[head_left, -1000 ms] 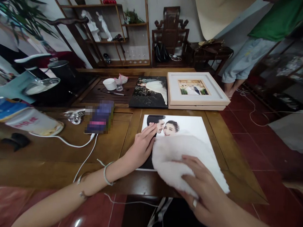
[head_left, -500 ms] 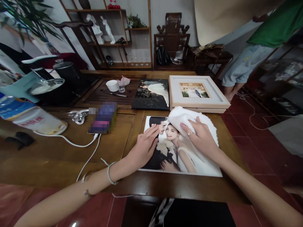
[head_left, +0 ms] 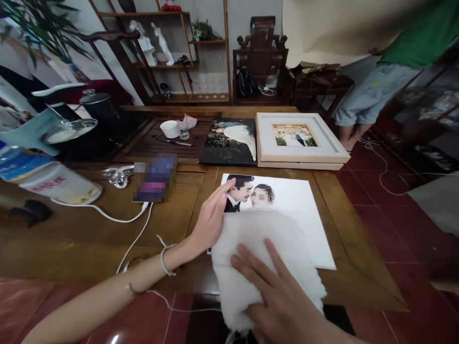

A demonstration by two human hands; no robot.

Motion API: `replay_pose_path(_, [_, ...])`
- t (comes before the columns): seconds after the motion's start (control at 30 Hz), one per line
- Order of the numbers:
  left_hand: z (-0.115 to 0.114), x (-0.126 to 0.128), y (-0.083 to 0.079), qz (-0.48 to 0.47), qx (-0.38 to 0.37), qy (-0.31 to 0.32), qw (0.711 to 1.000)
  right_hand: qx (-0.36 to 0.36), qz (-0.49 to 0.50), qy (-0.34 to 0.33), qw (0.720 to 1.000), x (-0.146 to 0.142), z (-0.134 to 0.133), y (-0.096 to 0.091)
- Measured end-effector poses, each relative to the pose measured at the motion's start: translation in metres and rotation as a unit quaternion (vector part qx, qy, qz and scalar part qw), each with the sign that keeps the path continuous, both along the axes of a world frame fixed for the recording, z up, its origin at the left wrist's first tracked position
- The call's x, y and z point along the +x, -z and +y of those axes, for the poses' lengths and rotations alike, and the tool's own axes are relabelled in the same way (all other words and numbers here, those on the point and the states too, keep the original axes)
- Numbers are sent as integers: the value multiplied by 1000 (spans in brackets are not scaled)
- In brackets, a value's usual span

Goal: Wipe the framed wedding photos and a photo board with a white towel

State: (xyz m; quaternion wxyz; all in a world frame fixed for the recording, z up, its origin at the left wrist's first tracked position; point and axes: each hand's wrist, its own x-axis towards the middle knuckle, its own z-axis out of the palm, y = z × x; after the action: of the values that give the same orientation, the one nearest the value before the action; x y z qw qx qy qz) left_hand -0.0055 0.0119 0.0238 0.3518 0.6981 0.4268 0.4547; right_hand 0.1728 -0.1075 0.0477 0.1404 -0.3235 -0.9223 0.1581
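Note:
A white-bordered photo print (head_left: 318, 215) of a couple lies flat on the wooden table. Along its left edge rests my left hand (head_left: 209, 216), open, fingers stretched out together and pointing away from me. My right hand (head_left: 274, 289) holds a fluffy white cloth (head_left: 265, 233), its fingers spread over the top. The cloth covers the lower middle of the print and hangs past the table's front edge. My right thumb is only partly visible near the cloth's lower edge.
Behind the print lie a dark photo panel (head_left: 230, 142) and stacked white-matted frames (head_left: 266, 148). To the left are a phone (head_left: 156, 179) on a white cable, a bottle (head_left: 59, 178) and a white cup (head_left: 169, 129). A person in green (head_left: 415, 38) stands back right by a large beige sheet (head_left: 332, 30).
My right hand has pulled the cloth from the print's upper right down toward me, uncovering the top right. My left hand has shifted slightly left to the print's edge. The beige sheet has moved.

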Motion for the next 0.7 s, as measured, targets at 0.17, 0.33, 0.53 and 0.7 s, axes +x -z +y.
replay_pose_path(0.17, [1,0,12,125,44,56,990,35,1,100,994,38,6,-1])
replay_pose_path(0.33, [-1,2,20,235,56,73,968,96,-81,204,971,71,45,-2])
replay_pose_path(0.53, [-3,2,11,173,40,57,982,67,-153,195,966,48,90,-5])
replay_pose_path(0.7, [-1,-1,4,66,47,-13,997,47,-143,88,985,2,86,-5])
